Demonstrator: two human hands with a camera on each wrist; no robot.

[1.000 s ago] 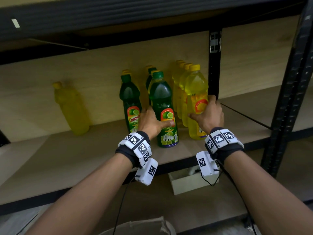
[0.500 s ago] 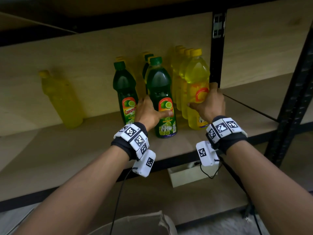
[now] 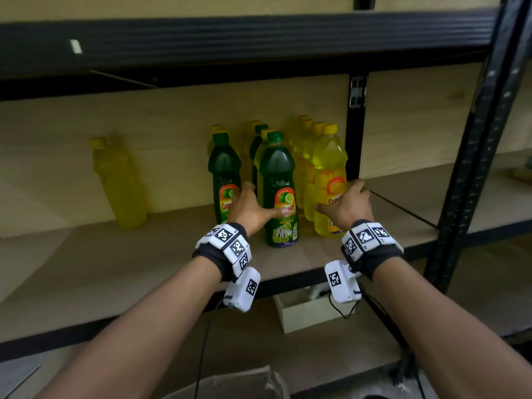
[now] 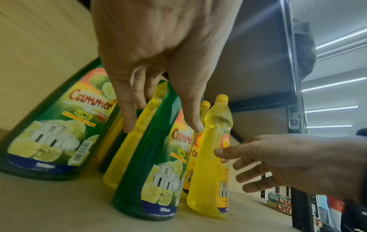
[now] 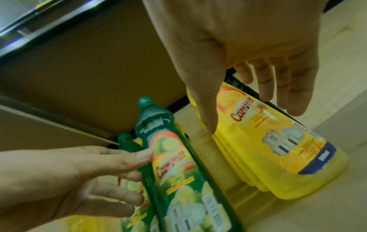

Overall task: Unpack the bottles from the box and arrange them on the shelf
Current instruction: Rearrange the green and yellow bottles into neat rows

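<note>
**Hands easing off two shelved bottles**

Head view: since a second earlier both hands had loosened. The left hand [image 3: 248,207] lay beside the green bottle [image 3: 280,191], thumb across its label; the right hand [image 3: 347,205] lay at the yellow bottle [image 3: 328,180]. Both bottles stood upright on the shelf [image 3: 172,254], so this placement looked done.

Left wrist: fingers [image 4: 127,113] straight and apart, gripping nothing.

Right wrist: fingers [image 5: 286,87] spread over the yellow bottle's label, thumb beside it, not clamped.
</note>
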